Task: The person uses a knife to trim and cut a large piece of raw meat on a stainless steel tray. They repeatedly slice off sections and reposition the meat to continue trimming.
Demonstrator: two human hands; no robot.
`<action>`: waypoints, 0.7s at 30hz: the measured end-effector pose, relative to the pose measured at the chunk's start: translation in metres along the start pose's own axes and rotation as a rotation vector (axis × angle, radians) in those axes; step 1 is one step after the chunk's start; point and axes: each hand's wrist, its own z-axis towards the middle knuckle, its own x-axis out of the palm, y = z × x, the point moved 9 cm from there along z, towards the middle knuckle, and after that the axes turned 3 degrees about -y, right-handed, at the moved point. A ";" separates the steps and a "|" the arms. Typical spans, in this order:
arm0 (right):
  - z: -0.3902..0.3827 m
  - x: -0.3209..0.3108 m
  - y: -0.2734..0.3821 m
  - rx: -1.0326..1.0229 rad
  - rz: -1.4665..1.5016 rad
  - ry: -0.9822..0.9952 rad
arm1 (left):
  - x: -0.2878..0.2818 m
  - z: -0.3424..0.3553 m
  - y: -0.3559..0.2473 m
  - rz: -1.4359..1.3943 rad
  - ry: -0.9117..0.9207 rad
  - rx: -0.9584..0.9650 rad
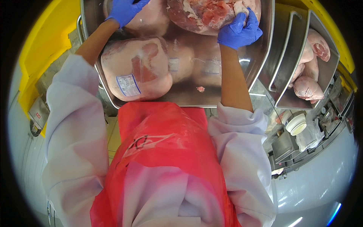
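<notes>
Both hands wear blue gloves over a large metal tray [189, 101]. My right hand [241, 31] is closed at the near right edge of a big unwrapped cut of raw meat [206, 17], pinching a pale flap of it. At the upper left, my left hand [126, 11] lies on a pale wrapped piece of meat [149, 20]; its thumb is spread and the picture's top edge cuts off some fingers. A clear-wrapped block of meat [138, 68] with a blue-and-white label sits nearer me in the tray.
A small meat scrap [200, 89] lies on the tray floor beside the wrapped block. To the right stands a deep metal bin [280, 94] with several raw meat pieces [308, 88]. Beyond it are white bowls [296, 124] and a clear plastic bag [305, 138].
</notes>
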 end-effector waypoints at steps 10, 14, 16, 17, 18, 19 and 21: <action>0.003 -0.004 0.004 0.032 0.013 0.035 | 0.009 -0.006 -0.012 -0.030 -0.107 -0.072; 0.002 -0.004 0.001 0.015 -0.042 -0.002 | -0.011 -0.036 -0.024 -0.084 -0.115 -0.188; 0.003 -0.002 0.004 0.015 -0.014 0.033 | -0.006 -0.047 -0.020 -0.080 -0.056 -0.266; 0.004 -0.002 0.006 0.010 -0.002 0.055 | 0.008 -0.058 -0.015 -0.074 -0.025 -0.296; 0.004 -0.003 0.007 0.009 -0.004 0.038 | 0.022 -0.069 -0.010 -0.069 0.007 -0.325; 0.003 -0.003 0.006 0.008 -0.009 0.019 | 0.031 -0.074 -0.011 -0.108 0.033 -0.354; 0.003 -0.002 0.005 0.003 -0.005 -0.015 | 0.049 -0.081 -0.012 -0.187 0.087 -0.411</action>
